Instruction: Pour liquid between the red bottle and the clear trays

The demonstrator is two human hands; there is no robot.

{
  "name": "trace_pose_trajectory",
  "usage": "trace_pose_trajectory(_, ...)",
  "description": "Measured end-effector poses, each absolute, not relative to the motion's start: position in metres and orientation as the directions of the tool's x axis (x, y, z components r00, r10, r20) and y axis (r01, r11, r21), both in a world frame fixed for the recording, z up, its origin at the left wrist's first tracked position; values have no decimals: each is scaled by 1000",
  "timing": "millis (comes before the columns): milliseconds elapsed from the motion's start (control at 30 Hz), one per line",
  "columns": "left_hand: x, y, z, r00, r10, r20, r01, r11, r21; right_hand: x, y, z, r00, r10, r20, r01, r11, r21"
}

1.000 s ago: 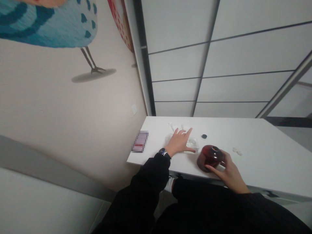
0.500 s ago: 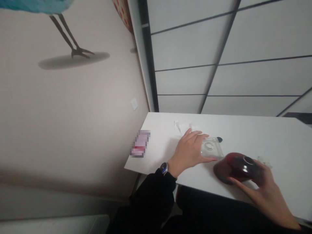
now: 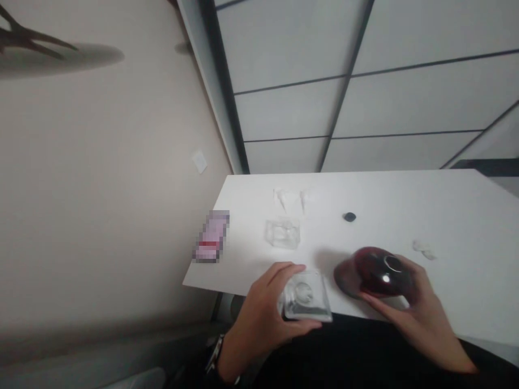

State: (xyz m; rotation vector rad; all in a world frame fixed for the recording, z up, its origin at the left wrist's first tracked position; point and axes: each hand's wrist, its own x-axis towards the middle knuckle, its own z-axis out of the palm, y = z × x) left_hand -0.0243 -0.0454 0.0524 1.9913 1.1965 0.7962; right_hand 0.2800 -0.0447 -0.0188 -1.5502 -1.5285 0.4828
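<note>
My left hand (image 3: 271, 313) is closed around a clear, square plastic case (image 3: 307, 296) with a round shape in its middle, held over the table's near edge. To the right, my right hand (image 3: 417, 308) grips a dark red, glossy, rounded object (image 3: 377, 274); its thumb lies along the near side and the fingers are partly hidden behind it. What kind of object it is cannot be made out. Behind my left hand, another clear plastic piece (image 3: 283, 233), box-like, rests on the white table (image 3: 389, 200). A small dark oval piece (image 3: 349, 216) lies beyond the red object.
Thin clear wrappings (image 3: 290, 199) lie toward the back of the table. A small translucent scrap (image 3: 424, 249) is right of my right hand. At the left edge sits a blurred pink item (image 3: 211, 237). A wall and white panels border the table.
My left hand has drawn the clear case toward the near edge, uncovering the box-like clear piece and the dark oval. My right hand still holds the red object. The view has shifted.
</note>
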Motion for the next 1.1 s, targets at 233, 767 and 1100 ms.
trace_pose_trajectory(233,-38,-47,18,300,939,169,546,-314,776,256,-46,-19,107,957,270,466,191,-864)
trace_pose_trajectory(767,-29,-44,-6,68,996,-56,400,24,916,236,-41,-20,-21,993,115,-38,114,-993)
trace_pose_trajectory(1100,-41,-36,56,167,985,54,378,-114,919,237,-42,-8,-133,984,115,-10,115,-993)
